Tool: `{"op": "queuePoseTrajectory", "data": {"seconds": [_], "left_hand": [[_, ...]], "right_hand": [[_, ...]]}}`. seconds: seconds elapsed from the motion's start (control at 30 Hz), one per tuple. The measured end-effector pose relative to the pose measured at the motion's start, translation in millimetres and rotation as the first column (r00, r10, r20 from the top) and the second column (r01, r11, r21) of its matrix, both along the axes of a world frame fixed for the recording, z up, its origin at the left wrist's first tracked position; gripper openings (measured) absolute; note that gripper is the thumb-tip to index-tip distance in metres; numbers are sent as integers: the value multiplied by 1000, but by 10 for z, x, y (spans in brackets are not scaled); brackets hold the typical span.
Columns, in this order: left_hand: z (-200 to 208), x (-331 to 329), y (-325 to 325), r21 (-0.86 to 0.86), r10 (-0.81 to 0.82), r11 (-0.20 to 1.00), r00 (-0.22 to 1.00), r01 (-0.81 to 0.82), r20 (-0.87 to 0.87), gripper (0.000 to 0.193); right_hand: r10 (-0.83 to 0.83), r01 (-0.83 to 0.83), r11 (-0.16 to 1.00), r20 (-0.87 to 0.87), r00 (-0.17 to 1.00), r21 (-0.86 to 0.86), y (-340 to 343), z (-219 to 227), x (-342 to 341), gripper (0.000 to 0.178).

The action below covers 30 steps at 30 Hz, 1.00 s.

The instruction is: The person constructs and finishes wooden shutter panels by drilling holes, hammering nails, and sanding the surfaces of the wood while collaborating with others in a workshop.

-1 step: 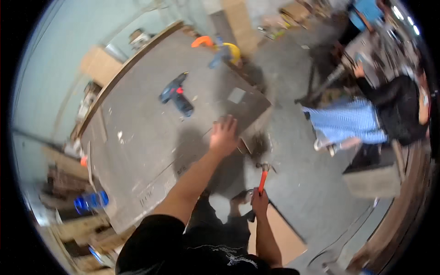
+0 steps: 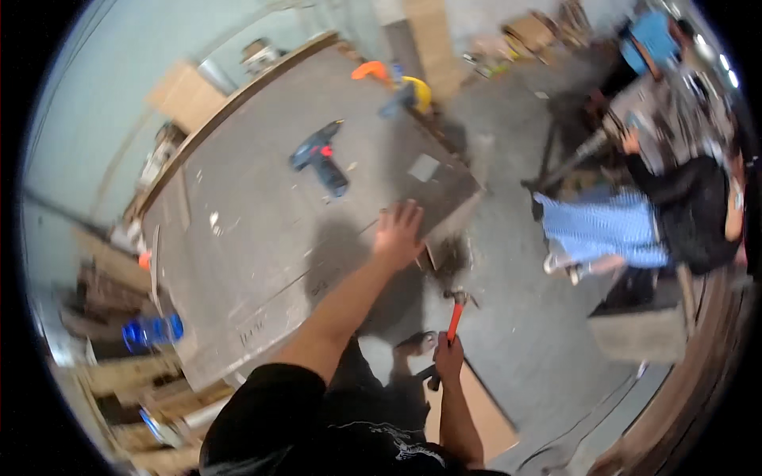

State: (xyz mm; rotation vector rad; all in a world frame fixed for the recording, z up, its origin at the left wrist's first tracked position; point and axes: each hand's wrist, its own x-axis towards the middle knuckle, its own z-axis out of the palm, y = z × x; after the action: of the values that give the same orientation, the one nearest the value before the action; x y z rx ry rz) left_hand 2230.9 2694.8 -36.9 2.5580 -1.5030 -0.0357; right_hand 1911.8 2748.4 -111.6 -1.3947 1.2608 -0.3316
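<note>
My left hand (image 2: 399, 232) rests on the near right edge of a grey-brown worktable (image 2: 254, 230), its fingers spread and nothing in them. Lower down, beside the table, my right hand (image 2: 448, 357) is wrapped round the handle of a claw hammer (image 2: 455, 317). The hammer's orange-red shaft points upward with the metal head at the top, clear of the table, and its dark grip end shows below my fist. A dark blue cordless drill (image 2: 321, 159) with a red switch lies on the tabletop beyond my left hand.
At the table's far corner are an orange item (image 2: 371, 71) and a yellow-and-blue tool (image 2: 413, 94), both blurred. A blue bottle (image 2: 152, 332) lies by the left corner. A pale board (image 2: 476, 412) stands near my legs. To the right, a co-worker in black (image 2: 690, 206) works at another bench.
The view has swung slightly, so the table and drill sit a little further right in it. Both hands keep their holds.
</note>
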Motion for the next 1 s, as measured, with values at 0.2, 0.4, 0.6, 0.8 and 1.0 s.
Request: {"op": "queuePoseTrajectory", "data": {"seconds": [0.2,0.4,0.6,0.8,1.0], "left_hand": [[-168,-43,641,31,155,987,977,-161,146,67],[-146,-113,2832,-195,150,969,988,-152,-24,76],[251,-368,5158,-1,545,838,838,-545,-25,81],[39,-421,5547,63,518,854,855,-517,-6,88],[-5,-285,6065,-153,423,887,899,-437,-116,91]], "right_hand": [[237,-206,937,-79,968,283,313,439,-804,20],[581,-632,775,-411,703,14,1,774,-1312,25],[445,-456,890,-176,878,-28,131,1232,-440,24],[528,-535,835,-85,845,-129,340,1480,604,20],[621,-613,773,-5,784,-161,1140,1784,1128,24]]}}
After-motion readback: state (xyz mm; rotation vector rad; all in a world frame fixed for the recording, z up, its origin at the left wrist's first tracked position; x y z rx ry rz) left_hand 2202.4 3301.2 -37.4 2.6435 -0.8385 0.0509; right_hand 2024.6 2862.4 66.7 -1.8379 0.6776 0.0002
